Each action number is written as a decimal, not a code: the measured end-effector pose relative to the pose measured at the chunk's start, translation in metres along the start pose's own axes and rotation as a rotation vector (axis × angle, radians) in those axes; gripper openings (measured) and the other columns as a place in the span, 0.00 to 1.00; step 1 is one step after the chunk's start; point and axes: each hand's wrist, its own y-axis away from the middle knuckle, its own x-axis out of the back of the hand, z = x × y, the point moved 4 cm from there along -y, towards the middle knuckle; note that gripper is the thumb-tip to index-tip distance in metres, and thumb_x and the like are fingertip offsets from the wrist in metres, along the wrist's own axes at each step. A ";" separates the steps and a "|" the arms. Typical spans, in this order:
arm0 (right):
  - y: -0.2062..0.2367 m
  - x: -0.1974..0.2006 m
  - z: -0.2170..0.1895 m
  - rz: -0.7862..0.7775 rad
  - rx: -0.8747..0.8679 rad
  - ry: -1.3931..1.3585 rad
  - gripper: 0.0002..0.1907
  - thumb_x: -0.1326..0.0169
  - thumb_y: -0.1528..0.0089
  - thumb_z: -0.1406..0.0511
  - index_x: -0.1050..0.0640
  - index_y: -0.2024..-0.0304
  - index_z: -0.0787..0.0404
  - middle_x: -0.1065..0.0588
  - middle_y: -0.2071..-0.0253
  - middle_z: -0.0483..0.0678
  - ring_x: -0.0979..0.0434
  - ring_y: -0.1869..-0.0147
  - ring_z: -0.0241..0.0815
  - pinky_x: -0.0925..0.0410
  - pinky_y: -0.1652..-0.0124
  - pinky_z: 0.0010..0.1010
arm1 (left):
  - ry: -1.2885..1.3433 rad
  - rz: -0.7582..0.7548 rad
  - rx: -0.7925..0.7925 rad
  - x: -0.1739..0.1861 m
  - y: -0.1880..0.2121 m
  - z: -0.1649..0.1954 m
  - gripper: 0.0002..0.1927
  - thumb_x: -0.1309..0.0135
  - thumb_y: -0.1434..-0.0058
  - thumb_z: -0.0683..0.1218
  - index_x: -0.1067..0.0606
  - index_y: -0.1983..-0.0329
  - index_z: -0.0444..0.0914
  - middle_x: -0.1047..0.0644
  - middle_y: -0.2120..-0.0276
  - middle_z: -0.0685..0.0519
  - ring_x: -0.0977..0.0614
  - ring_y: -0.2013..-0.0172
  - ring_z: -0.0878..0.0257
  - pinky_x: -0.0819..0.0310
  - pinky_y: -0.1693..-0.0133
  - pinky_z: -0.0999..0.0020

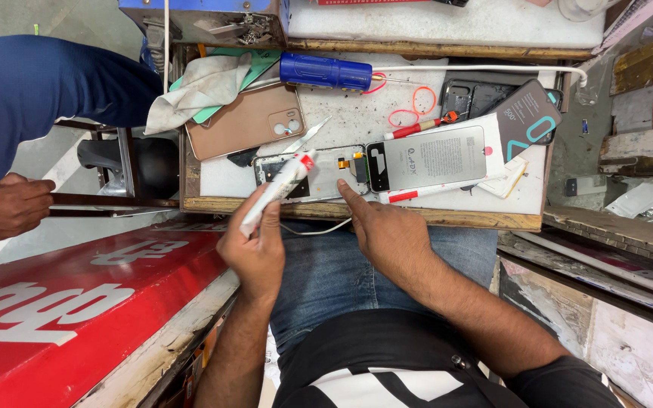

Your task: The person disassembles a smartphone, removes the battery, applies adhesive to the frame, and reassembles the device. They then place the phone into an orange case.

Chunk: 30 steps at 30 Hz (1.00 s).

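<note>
While the white-topped wooden worktop (357, 213) carries an opened, flat black phone frame (325, 175) at its front edge, the right hand (388, 230) presses one extended forefinger onto that frame. Beside it, the left hand (255, 249) wraps its fingers around a slim white glue tube with a red cap (277, 190), nozzle tilted over the frame's left end.

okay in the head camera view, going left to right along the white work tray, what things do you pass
Grey rag → tan phone back cover → white glue tube held in the left hand → opened phone frame under the right hand's fingertip → phone screen panel → dark grey box.
</note>
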 end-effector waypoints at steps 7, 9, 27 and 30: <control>-0.001 0.011 -0.010 0.011 0.053 -0.150 0.25 0.49 0.33 0.62 0.31 0.32 0.51 0.25 0.80 0.49 0.24 0.79 0.49 0.31 0.77 0.44 | 0.959 0.190 0.227 0.051 -0.002 -0.024 0.20 0.42 0.29 0.46 0.28 0.42 0.28 0.20 0.50 0.42 0.15 0.52 0.56 0.18 0.46 0.58; -0.006 0.010 -0.025 0.019 0.133 -0.169 0.24 0.49 0.33 0.62 0.30 0.33 0.52 0.24 0.80 0.49 0.24 0.80 0.48 0.31 0.79 0.43 | 1.019 0.279 0.283 0.067 -0.002 -0.032 0.19 0.43 0.28 0.49 0.28 0.42 0.30 0.20 0.52 0.43 0.16 0.54 0.56 0.19 0.46 0.57; -0.037 0.010 -0.037 0.210 0.143 -0.244 0.14 0.46 0.32 0.59 0.22 0.43 0.50 0.19 0.67 0.48 0.18 0.65 0.48 0.27 0.67 0.41 | 0.838 0.237 0.265 0.047 -0.003 -0.033 0.17 0.42 0.31 0.44 0.29 0.44 0.31 0.20 0.52 0.47 0.17 0.51 0.59 0.19 0.45 0.61; -0.022 0.007 -0.035 0.196 0.188 -0.203 0.18 0.46 0.34 0.60 0.24 0.41 0.53 0.18 0.66 0.50 0.18 0.67 0.50 0.27 0.70 0.42 | 0.410 0.136 0.124 0.035 0.001 -0.016 0.16 0.43 0.29 0.43 0.27 0.43 0.29 0.20 0.52 0.47 0.17 0.52 0.61 0.21 0.47 0.67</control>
